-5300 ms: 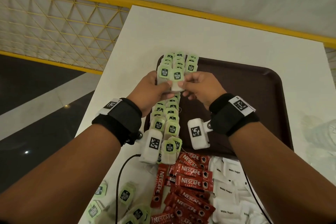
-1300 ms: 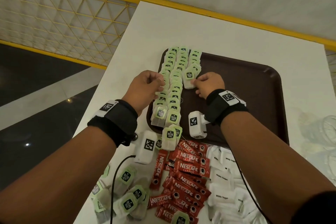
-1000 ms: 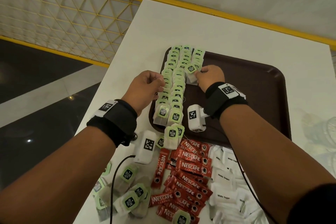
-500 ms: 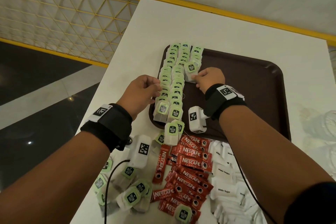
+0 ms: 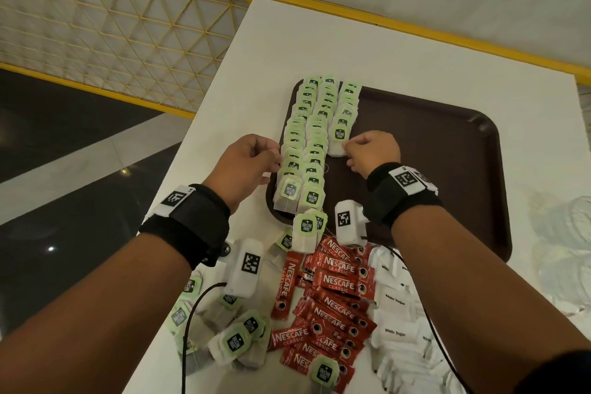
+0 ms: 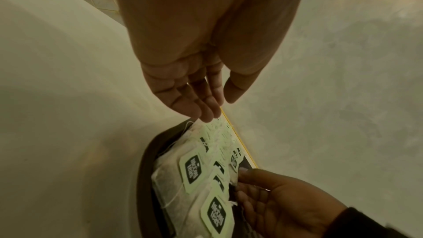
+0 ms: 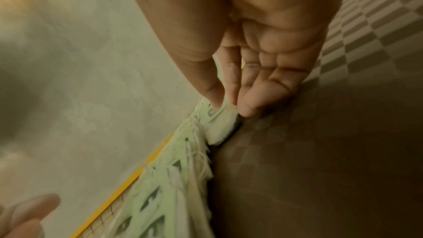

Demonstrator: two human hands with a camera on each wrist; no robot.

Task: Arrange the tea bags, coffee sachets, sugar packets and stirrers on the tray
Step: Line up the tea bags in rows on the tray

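Note:
A dark brown tray (image 5: 431, 153) lies on the white table, with green-tagged tea bags (image 5: 307, 137) overlapping in three rows along its left side. My right hand (image 5: 350, 150) pinches the nearest tea bag of the short third row (image 5: 339, 141). In the right wrist view the thumb and fingers of that hand (image 7: 231, 104) close on this bag (image 7: 222, 124). My left hand (image 5: 271, 157) is at the tray's left rim, its straight fingers (image 6: 206, 113) touching the outer row (image 6: 213, 133). No stirrers are in view.
Loose tea bags (image 5: 236, 339) lie on the table near left. Beside them are red Nescafe sachets (image 5: 332, 297) and white sugar packets (image 5: 396, 313). Clear plastic wrap (image 5: 559, 249) is at the right. The table's left edge (image 5: 204, 125) drops to the floor. A black cable (image 5: 192, 313) trails from my left wrist.
Five seconds ago both hands held tea bags above the rows. Now the right hand has one bag down at the near end of the third row, and the left hand has drawn slightly nearer.

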